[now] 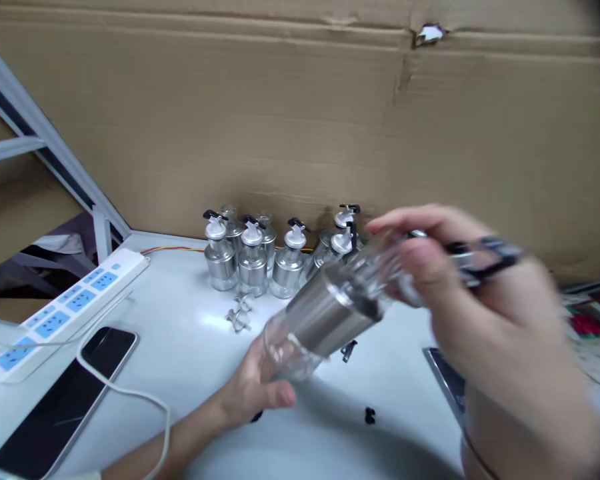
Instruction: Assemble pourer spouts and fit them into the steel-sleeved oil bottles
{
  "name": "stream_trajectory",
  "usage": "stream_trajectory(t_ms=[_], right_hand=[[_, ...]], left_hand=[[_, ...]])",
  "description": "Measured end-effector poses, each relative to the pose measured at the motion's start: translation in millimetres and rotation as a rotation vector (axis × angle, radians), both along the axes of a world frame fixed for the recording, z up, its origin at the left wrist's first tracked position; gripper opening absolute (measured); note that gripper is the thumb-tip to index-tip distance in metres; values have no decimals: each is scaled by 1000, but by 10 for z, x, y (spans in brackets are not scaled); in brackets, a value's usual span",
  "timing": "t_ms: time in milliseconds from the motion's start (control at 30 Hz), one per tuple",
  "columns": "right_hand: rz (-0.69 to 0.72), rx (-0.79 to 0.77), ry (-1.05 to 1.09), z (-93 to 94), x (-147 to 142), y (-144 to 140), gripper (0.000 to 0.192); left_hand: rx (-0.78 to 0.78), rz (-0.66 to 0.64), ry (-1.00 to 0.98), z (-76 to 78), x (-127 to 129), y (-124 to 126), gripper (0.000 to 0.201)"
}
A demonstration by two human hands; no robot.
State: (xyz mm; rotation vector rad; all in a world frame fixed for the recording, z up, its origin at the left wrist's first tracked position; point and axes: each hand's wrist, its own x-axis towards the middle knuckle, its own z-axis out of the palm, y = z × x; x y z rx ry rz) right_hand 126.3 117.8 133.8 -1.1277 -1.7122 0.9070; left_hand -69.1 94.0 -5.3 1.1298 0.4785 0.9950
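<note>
A clear glass bottle (pixel 325 313) with a brushed metal sleeve is tilted in the air, its neck up to the right. My right hand (pixel 470 293) is closed around the neck end, thumb on the near side; motion blurs it. A dark and silvery fitting (pixel 473 260) shows against this hand, partly hidden. At the bottle's base is my left hand (pixel 255 390), with its fingers partly hidden behind the glass and its thumb spread away from it. Similar bottles (pixel 253 267), several with white caps and black levers, stand at the back.
Two small silvery winged pieces (pixel 239 320) lie before the bottles. Small black parts (pixel 370 415) are scattered on the white table (pixel 200 360). At left are a phone (pixel 65 403), a white cable (pixel 125 389) and a power strip (pixel 70 313). Cardboard (pixel 260 120) rises behind.
</note>
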Motion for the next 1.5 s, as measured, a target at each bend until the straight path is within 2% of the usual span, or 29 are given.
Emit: stream_trajectory(t_ms=[33, 100, 200, 300, 400, 467, 533, 633, 733, 867, 967, 1100, 1233, 1333, 1500], right_hand=[[-64, 34, 6, -33, -53, 37, 25], [-62, -12, 24, -97, -109, 130, 28], [29, -167, 107, -186, -95, 231, 35], [111, -284, 131, -239, -77, 262, 38], [197, -330, 78, -277, -121, 292, 40], [205, -318, 86, -317, -164, 331, 46], [131, -273, 161, -363, -197, 375, 49], [-28, -191, 357, -400, -218, 412, 43], [-94, -173, 576, -364, -223, 407, 37], [-71, -287, 801, -293, -236, 402, 40], [-5, -407, 879, -301, -261, 413, 41], [76, -486, 901, -357, -301, 413, 41], [119, -494, 891, -390, -315, 394, 32], [94, -424, 868, -407, -340, 374, 24], [22, -201, 750, -481, -448, 338, 17]], left_hand=[[-76, -136, -39, 18, 30, -29, 70], [-232, -305, -109, 41, 83, -80, 60], [-369, -431, -154, 36, 103, -127, 70], [-370, -489, -93, -2, 58, -151, 71], [-353, -447, 21, -35, 19, -154, 64], [-361, -401, 88, -40, 22, -145, 61], [-388, -385, 109, -30, 41, -134, 58], [-444, -415, 97, 4, 68, -127, 57], [-484, -431, 153, 52, 77, -129, 57], [-490, -441, 234, 104, 82, -127, 62], [-508, -446, 243, 119, 83, -123, 64], [-527, -443, 252, 112, 79, -125, 65], [-553, -433, 234, 104, 79, -142, 64], [-551, -421, 206, 95, 73, -156, 62], [-501, -384, 70, 13, 34, -164, 61]])
